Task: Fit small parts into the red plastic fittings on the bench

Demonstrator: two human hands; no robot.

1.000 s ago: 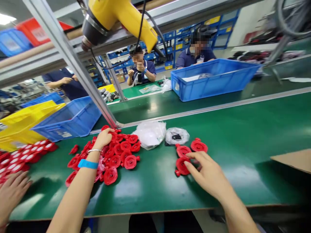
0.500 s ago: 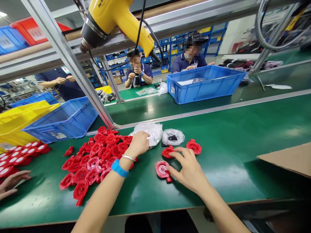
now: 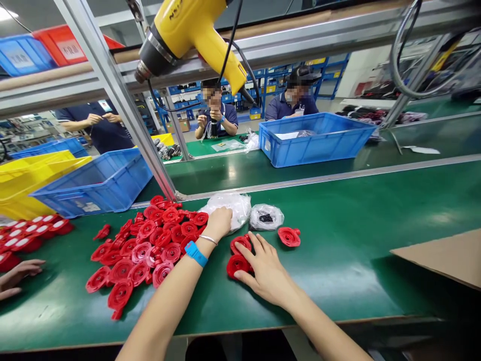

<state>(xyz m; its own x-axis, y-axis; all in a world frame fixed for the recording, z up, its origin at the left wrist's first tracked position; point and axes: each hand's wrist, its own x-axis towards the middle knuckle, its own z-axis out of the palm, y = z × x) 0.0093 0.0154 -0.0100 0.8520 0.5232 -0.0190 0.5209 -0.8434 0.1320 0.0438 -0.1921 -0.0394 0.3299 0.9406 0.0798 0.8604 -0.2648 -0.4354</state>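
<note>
My left hand (image 3: 220,223) reaches onto a clear plastic bag (image 3: 239,206) of pale contents, its fingers curled down. What its fingertips hold, if anything, is hidden. My right hand (image 3: 267,268) lies with fingers apart over two round red plastic parts. Its fingers touch the upper red part (image 3: 239,243), and the thumb rests at the lower red part (image 3: 236,264), whose right side is covered. Another red part (image 3: 289,236) lies separately to the right. A small clear bag of black pieces (image 3: 266,217) sits beyond my right hand.
A heap of similar red parts (image 3: 141,250) lies left of my left arm. Another person's hand (image 3: 20,276) rests at the far left. A yellow heat gun (image 3: 188,35) hangs overhead. Blue bins (image 3: 315,145) stand behind, and a cardboard flap (image 3: 447,253) juts in at right.
My right hand has moved left and come down onto the two red parts, which now sit closer together, the lower one turned. My left hand stays at the bag, fingers more curled.
</note>
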